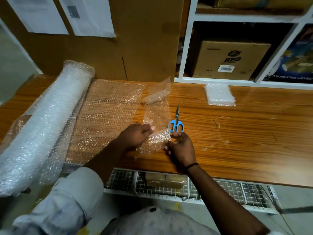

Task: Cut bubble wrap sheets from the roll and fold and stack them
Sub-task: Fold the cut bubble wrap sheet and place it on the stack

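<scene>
Pinching the sheet (157,114) just left of the scissors (176,118): left hand (137,135) curled on its left edge, right hand (181,150) nipping a folded-over corner just below the handles. Well left of the scissors, the roll (42,126), loose end spread flat toward them; well off to their right, farther back, the folded stack (220,94).

Both arms extended forward. Left arm enters from 7 o'clock, sleeve (67,192) rolled to the elbow, forearm bare. The left hand (135,134) lies back up, fingers curled, pinching the sheet (159,138). Right arm enters from 5 o'clock, bare, dark band (192,165) at the wrist. The right hand (181,148), at 4 o'clock of the left, grips the same sheet, fingers curled.
</scene>
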